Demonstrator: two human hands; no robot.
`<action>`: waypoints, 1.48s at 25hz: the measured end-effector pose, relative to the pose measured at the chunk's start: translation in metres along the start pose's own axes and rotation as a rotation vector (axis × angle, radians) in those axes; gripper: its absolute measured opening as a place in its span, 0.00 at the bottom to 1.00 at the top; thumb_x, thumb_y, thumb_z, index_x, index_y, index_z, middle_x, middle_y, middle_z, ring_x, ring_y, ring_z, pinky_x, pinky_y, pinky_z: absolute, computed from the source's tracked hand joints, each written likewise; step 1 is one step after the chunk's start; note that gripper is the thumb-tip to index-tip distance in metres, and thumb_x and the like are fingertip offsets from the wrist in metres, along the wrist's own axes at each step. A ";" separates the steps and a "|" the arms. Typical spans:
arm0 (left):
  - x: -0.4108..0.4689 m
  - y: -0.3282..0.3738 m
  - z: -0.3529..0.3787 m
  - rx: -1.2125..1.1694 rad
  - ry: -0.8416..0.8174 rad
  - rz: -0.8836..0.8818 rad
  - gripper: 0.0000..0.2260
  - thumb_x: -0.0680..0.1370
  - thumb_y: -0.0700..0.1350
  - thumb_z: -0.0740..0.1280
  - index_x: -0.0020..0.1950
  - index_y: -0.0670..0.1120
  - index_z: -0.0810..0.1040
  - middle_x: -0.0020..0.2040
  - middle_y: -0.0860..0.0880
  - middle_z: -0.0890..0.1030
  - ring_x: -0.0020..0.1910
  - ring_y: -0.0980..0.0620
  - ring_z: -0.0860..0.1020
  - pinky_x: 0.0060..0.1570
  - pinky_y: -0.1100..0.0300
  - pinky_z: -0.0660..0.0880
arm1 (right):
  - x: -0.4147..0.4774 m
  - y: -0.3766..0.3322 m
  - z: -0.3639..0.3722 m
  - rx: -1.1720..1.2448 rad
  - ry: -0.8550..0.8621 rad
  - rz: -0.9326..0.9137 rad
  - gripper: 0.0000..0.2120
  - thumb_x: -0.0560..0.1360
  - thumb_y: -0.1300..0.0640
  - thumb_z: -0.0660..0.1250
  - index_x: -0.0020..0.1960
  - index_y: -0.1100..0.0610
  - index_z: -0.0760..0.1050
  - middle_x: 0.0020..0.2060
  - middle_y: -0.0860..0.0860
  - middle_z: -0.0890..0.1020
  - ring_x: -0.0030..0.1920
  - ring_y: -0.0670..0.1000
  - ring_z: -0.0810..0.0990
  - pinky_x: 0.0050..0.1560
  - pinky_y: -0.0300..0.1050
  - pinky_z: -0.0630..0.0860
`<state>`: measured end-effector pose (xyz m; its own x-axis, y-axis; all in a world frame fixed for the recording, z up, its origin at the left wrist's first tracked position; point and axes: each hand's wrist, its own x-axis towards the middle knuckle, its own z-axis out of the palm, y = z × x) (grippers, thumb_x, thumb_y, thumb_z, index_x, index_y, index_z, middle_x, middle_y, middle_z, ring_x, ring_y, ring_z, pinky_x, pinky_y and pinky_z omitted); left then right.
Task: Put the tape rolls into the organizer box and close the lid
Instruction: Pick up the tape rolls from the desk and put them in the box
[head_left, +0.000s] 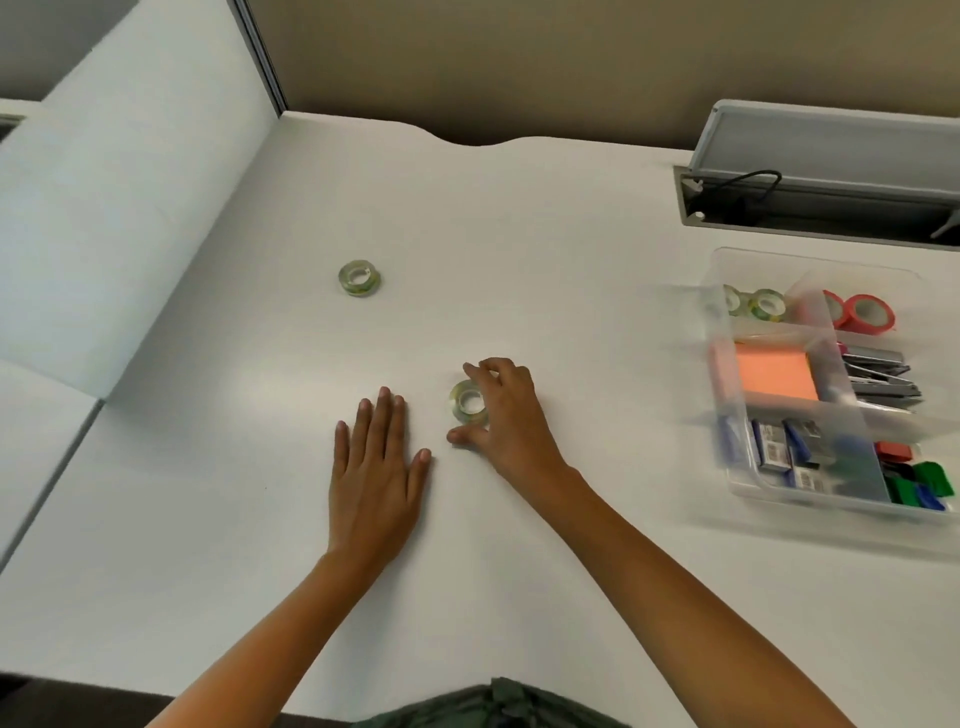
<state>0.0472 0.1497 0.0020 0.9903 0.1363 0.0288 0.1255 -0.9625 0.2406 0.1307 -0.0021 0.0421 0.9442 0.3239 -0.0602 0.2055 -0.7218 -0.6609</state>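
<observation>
A clear tape roll (468, 406) lies flat on the white desk, and my right hand (506, 415) closes its thumb and fingers around it. My left hand (376, 462) rests flat on the desk just to its left, fingers spread, holding nothing. A second clear tape roll (359, 278) lies farther back and to the left. The clear plastic organizer box (719, 332) stands at the right with no lid on top. Its back compartments hold two clear tape rolls (768, 303) and red tape rolls (870, 313).
The organizer box also holds orange sticky notes (776, 374), staples and coloured clips. Behind it an open grey cable tray (821, 200) is sunk into the desk. A white partition (130, 218) runs along the left side. The desk's front edge is near my body.
</observation>
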 end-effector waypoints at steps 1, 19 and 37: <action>0.000 0.000 0.000 -0.003 0.000 0.007 0.29 0.79 0.57 0.45 0.78 0.44 0.51 0.79 0.47 0.51 0.78 0.48 0.49 0.75 0.50 0.44 | 0.001 0.000 0.004 -0.014 0.006 0.006 0.35 0.64 0.55 0.77 0.68 0.58 0.68 0.63 0.53 0.71 0.62 0.53 0.67 0.57 0.36 0.66; 0.019 0.054 -0.013 -0.271 -0.055 0.191 0.32 0.78 0.62 0.40 0.78 0.47 0.50 0.79 0.51 0.49 0.76 0.59 0.42 0.75 0.57 0.38 | -0.041 0.017 -0.071 0.108 0.353 0.075 0.25 0.68 0.58 0.75 0.64 0.54 0.73 0.56 0.51 0.74 0.56 0.47 0.68 0.52 0.17 0.60; 0.064 0.232 0.057 -0.162 -0.104 0.255 0.33 0.77 0.60 0.41 0.78 0.43 0.44 0.78 0.48 0.44 0.77 0.51 0.42 0.75 0.53 0.39 | -0.028 0.191 -0.276 -0.066 0.562 0.100 0.22 0.68 0.58 0.75 0.61 0.57 0.75 0.57 0.57 0.78 0.55 0.54 0.77 0.55 0.46 0.76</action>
<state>0.1432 -0.0781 0.0042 0.9905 -0.1372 0.0107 -0.1305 -0.9117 0.3897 0.2141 -0.3179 0.1243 0.9478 -0.1098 0.2993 0.1070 -0.7748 -0.6231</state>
